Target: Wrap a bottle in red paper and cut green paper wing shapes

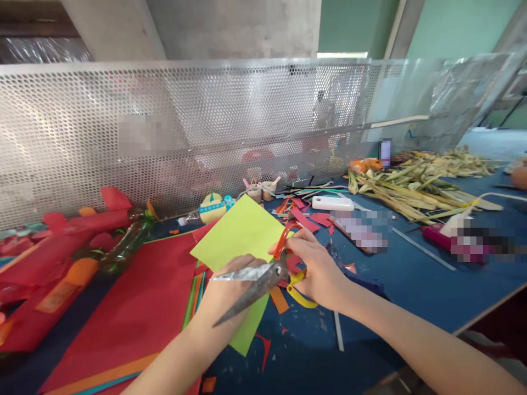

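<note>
My left hand (224, 296) is closed on a sheet of yellow-green paper (241, 233), holding it up over the blue table (411, 274). My right hand (317, 271) grips a pair of scissors (263, 280) by their red and yellow handles. The metal blades are spread apart and point left and down, crossing in front of my left hand at the lower edge of the paper.
Red and orange paper sheets (135, 312) lie at the left, with a green glass bottle (123, 249) on them. Red paper scraps (302, 216), a white box (332, 203), a bundle of dried leaves (411, 184) and a perforated metal screen (206, 126) stand beyond.
</note>
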`<state>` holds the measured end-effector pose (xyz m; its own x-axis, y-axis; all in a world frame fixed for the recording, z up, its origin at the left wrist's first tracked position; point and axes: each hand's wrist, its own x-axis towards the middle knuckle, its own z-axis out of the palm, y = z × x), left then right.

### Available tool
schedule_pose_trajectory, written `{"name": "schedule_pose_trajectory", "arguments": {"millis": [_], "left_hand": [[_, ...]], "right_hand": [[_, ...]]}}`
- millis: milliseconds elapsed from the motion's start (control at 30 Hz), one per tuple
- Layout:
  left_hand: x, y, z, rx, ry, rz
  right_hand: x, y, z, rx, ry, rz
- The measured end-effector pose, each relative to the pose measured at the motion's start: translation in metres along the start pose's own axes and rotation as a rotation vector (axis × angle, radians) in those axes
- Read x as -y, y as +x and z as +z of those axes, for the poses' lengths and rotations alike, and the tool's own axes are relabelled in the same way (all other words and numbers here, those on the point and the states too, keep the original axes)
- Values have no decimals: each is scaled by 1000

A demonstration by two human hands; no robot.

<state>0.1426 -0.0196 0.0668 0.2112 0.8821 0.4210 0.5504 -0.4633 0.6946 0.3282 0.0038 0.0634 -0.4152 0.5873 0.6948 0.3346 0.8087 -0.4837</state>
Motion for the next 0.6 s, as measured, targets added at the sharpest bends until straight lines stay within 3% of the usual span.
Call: {"name": "schedule_pose_trajectory", "arguments": {"millis": [100, 267, 433, 600], "left_hand": [[4, 3, 0, 135, 213, 103], [12, 5, 3, 191, 391, 159], [7, 0, 8, 87, 303, 171], [0, 0, -4, -69, 355, 271]], "right_hand": [[-1, -1, 0, 63, -111, -34], [-9, -5, 7, 132, -260, -88], [-10, -3, 4, 87, -255, -59], [-13, 4, -8, 4, -154, 41]]}}
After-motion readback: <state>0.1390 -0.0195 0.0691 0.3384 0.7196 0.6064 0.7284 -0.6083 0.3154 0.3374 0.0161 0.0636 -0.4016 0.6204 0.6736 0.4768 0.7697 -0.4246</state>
